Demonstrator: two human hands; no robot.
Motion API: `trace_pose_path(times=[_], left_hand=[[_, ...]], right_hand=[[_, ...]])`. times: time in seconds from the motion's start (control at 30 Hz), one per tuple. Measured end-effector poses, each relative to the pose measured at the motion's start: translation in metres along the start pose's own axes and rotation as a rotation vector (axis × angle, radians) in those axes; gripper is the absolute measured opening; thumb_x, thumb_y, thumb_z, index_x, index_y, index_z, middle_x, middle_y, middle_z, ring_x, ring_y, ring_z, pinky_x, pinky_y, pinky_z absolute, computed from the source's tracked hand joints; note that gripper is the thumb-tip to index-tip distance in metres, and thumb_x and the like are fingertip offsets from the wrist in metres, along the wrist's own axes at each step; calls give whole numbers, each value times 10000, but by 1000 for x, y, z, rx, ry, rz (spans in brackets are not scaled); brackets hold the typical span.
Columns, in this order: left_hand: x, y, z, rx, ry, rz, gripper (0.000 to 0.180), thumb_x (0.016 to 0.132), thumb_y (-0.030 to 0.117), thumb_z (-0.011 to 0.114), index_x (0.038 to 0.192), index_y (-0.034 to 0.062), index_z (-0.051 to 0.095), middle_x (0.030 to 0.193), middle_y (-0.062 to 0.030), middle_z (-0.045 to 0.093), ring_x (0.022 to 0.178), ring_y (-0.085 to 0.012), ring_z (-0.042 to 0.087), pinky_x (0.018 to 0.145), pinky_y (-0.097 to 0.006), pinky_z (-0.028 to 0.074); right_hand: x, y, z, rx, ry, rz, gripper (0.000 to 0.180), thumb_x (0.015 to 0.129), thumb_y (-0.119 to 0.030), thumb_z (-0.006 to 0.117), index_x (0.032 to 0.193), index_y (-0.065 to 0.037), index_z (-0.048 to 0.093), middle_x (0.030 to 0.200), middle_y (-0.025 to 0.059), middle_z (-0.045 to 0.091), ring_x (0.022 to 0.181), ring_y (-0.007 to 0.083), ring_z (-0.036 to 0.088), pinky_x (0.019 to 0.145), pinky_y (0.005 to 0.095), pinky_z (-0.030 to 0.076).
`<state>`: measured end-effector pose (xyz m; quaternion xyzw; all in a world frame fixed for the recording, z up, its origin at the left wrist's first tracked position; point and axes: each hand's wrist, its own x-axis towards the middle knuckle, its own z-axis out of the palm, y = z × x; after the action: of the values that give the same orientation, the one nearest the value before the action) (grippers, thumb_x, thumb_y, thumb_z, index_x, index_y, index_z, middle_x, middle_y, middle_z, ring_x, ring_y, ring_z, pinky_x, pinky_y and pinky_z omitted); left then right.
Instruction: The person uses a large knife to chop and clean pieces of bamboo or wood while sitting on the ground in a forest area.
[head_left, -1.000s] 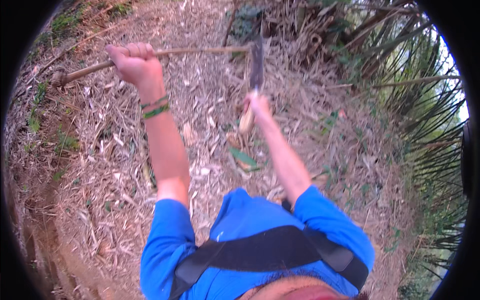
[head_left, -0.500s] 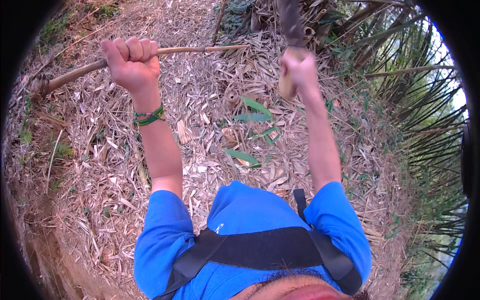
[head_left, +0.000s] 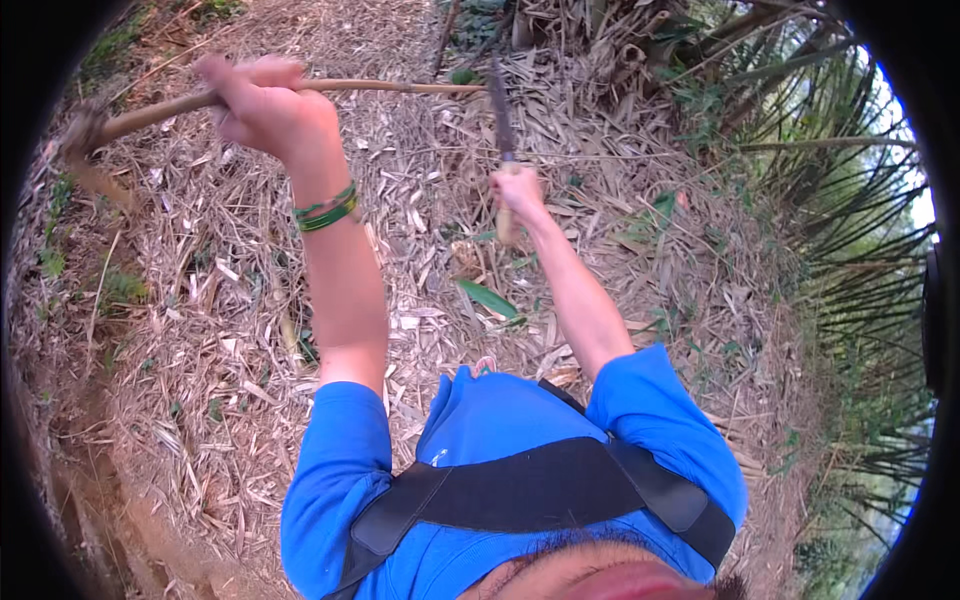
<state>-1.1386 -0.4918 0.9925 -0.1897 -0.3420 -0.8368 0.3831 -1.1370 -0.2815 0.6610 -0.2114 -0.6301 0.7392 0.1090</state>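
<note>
My left hand (head_left: 268, 108) is closed around a thin tan bamboo stalk (head_left: 375, 85) at the upper left. The stalk lies nearly level across the view, its thick knobbly end (head_left: 85, 132) at the far left and its thin end toward the middle. My right hand (head_left: 516, 190) grips the pale handle of a machete (head_left: 502, 120) near the upper middle. Its dark blade points away from me and meets or overlaps the stalk's thin end; whether they touch I cannot tell. A green leaf (head_left: 487, 300) lies on the litter between my forearms.
Dry bamboo leaves and chips (head_left: 230, 330) cover the ground. Cut stumps and a bamboo clump (head_left: 625, 60) stand at the far right of the middle. Slender green stems (head_left: 870, 230) crowd the right side. A bare earth bank (head_left: 110, 520) drops along the lower left.
My right hand has swung the machete left and nearer, bringing its blade to the stalk's thin end. My left hand has turned and shifted slightly, still on the stalk.
</note>
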Motion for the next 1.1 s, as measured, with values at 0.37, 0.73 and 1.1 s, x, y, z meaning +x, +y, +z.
trace_pose_path(times=[0.37, 0.73, 1.1], left_hand=[[-10, 13, -19, 232, 489, 207, 552, 1012, 602, 228, 656, 182, 196, 532, 62, 164, 423, -63, 186, 380, -232, 204], [60, 14, -106, -193, -428, -318, 684, 810, 833, 289, 640, 176, 200, 528, 67, 125, 465, -84, 101, 443, -261, 115], [96, 33, -107, -229, -536, -287, 693, 843, 826, 196, 613, 173, 226, 516, 53, 156, 466, -99, 119, 448, -264, 126]], right_hand=[[-66, -17, 69, -414, 119, -22, 225, 735, -208, 696, 862, -22, 689, 797, 150, 701, 736, 295, 682, 703, 406, 540], [-92, -21, -47, -145, -243, 138, 80, 754, -41, 648, 767, -14, 574, 627, 49, 571, 482, 121, 524, 449, 285, 439], [-109, -248, 14, 164, -70, -1007, 118, 813, -49, 624, 702, -16, 605, 618, 21, 604, 559, 104, 581, 538, 264, 458]])
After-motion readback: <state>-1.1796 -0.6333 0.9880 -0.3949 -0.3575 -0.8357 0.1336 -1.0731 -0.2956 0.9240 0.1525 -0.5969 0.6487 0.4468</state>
